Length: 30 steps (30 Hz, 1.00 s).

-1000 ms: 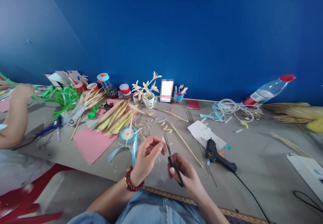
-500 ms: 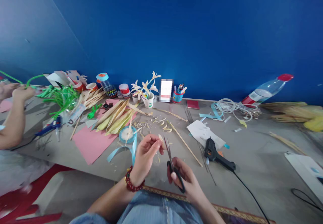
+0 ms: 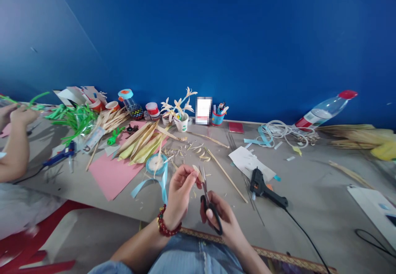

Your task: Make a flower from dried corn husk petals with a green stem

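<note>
Pale husk piece (image 3: 198, 173), pinched by the left hand (image 3: 179, 190) above the tabletop (image 3: 272, 233), toward its near edge; black-handled scissors (image 3: 206, 193) gripped in the right hand (image 3: 225, 217); trimming apparently being done, steady blade alignment called for.

Scissors (image 3: 206, 191): bare metal blades, smooth; black plastic handles, low sheen.
Pale piece (image 3: 198, 174): dry husk-like plant matter, thin, matt.
Corn husks (image 3: 144, 142): papery, fibrous, ridged lengthwise, matt.
Blue ribbon (image 3: 165, 181): smooth cloth-like strip with a satin sheen.
Pink sheet (image 3: 111, 177): paper, flat, smooth and matt.
White sheet (image 3: 241, 158): paper, smooth-faced, matt.
Black glue gun (image 3: 262, 188): moulded plastic, mostly matt.
Bottle (image 3: 326, 109): clear plastic, glossy; red cap (image 3: 348, 94), also plastic.
Bracelet (image 3: 162, 225): glossy round beads; material cannot be told.
Garment (image 3: 192, 257): blue woven cloth, matt, softly creased.
Surface (image 3: 306, 183): grey, smooth, near matt; material uncertain.
Wall (image 3: 216, 31): smooth blue finish with a soft gloss.
</note>
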Each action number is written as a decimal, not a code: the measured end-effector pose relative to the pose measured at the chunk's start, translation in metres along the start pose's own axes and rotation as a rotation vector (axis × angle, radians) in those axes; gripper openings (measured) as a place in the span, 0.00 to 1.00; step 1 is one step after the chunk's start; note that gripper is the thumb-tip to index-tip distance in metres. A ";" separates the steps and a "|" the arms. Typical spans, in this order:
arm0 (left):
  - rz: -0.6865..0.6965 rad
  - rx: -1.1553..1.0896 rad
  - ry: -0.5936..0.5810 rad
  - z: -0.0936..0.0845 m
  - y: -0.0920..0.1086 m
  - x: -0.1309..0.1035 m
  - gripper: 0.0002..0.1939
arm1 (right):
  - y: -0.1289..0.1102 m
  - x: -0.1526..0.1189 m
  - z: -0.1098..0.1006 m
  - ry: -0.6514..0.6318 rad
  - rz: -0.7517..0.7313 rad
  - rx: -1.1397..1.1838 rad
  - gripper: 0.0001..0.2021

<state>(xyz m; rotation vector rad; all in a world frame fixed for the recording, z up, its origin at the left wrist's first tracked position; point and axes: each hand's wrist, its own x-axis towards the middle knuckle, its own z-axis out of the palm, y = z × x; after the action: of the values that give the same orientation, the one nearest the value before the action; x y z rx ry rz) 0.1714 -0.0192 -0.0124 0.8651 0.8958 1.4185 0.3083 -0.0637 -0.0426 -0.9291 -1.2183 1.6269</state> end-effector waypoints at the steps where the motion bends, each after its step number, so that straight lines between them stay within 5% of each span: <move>1: -0.003 -0.002 0.003 0.000 0.000 0.000 0.09 | 0.001 0.000 0.000 -0.003 0.004 0.010 0.25; 30: -0.026 0.026 0.016 -0.002 0.003 -0.001 0.10 | 0.009 -0.002 -0.003 -0.005 0.049 0.036 0.26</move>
<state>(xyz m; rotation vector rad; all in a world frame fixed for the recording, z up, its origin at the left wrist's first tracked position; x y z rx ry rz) 0.1688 -0.0201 -0.0107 0.8596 0.9357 1.3955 0.3102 -0.0661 -0.0519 -0.9398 -1.1735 1.6855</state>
